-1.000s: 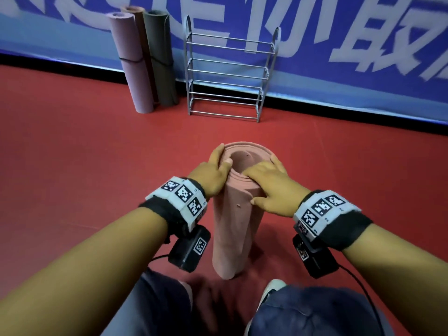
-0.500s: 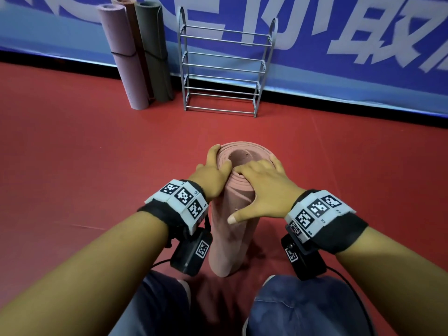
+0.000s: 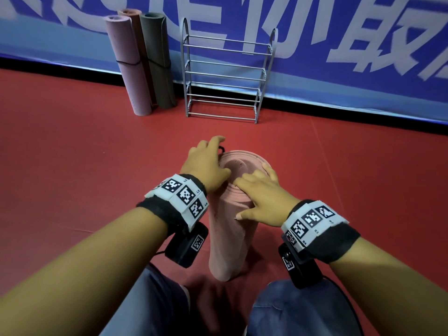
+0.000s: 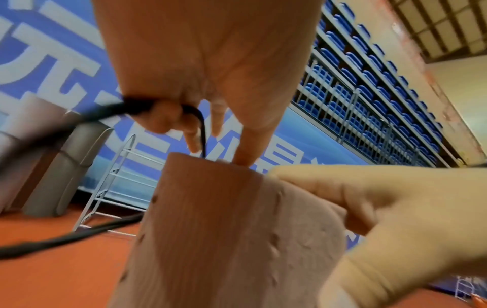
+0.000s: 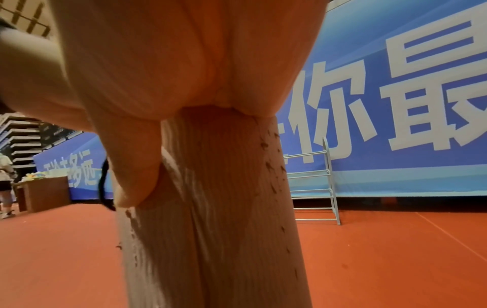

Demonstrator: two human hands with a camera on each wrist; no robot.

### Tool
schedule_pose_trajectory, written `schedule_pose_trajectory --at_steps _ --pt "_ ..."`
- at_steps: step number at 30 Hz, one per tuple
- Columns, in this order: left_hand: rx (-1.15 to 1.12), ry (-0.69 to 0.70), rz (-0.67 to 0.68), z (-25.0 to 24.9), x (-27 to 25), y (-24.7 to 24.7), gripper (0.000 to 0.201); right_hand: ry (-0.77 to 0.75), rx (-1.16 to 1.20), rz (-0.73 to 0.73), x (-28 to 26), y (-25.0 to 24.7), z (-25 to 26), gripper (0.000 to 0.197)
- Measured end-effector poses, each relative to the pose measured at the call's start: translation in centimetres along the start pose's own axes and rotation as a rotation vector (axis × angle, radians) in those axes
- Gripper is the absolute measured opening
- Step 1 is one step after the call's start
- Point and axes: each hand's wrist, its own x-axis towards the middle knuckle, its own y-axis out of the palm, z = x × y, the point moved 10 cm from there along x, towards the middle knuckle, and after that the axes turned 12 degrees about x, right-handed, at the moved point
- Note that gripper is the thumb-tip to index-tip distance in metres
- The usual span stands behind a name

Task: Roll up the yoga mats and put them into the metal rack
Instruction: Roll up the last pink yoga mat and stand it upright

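A rolled pink yoga mat [image 3: 230,238] stands on end on the red floor between my knees. My left hand [image 3: 206,166] is at the top left rim of the roll and pinches a thin black elastic band [image 3: 221,149]; the left wrist view shows the band [image 4: 201,129] looped through its curled fingers just above the mat [image 4: 210,229]. My right hand [image 3: 261,200] lies flat across the top of the roll, thumb down the near side. The grey metal rack [image 3: 225,76] stands against the blue wall, with nothing on it.
Three rolled mats lean on the wall left of the rack: a pink one [image 3: 128,66], a brown one [image 3: 132,14] behind it and a grey-green one [image 3: 157,61]. Red floor [image 3: 72,154] lies between me and the rack. A person stands by a wooden table [image 5: 44,193] far off.
My left hand has let go of the roll's side and risen to its top far-left rim with the black band. The right hand stays pressed on the top.
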Motion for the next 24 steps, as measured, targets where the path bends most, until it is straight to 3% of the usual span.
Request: schedule_pose_trajectory --at_steps 5,12,14,16,17,20,21,24 --pt "0.191 0.223 0.087 -3.0 -0.3 2.8 0.058 -0.038 0.169 -0.084 -0.7 -0.6 -0.3 0.052" --pt "0.198 0.272 0.051 -3.6 -0.1 3.5 0.047 -0.094 0.528 -0.271 -1.6 -2.9 -2.2 0.054" --pt "0.197 0.325 0.099 -3.7 -0.3 4.2 0.049 -0.133 0.532 -0.266 -1.6 -3.1 -2.5 0.057" --pt "0.157 0.326 0.206 -3.5 -0.7 4.5 0.036 -0.127 0.548 -0.262 -1.6 -3.2 -3.1 0.060" --pt "0.116 0.331 0.266 -3.3 -1.0 4.5 0.036 -0.112 0.569 -0.265 -1.6 -3.2 -3.5 0.063" --pt "0.177 0.432 0.347 -3.5 -1.9 4.4 0.073 -0.071 0.615 -0.241 -1.5 -3.0 -3.8 0.066" --pt "0.224 0.459 0.337 -3.5 -2.0 4.4 0.077 -0.070 0.629 -0.214 -1.4 -2.9 -3.7 0.064" --pt "0.234 0.478 0.270 -3.5 -1.9 3.9 0.062 -0.099 0.798 -0.226 -1.2 -4.1 -3.6 0.044"
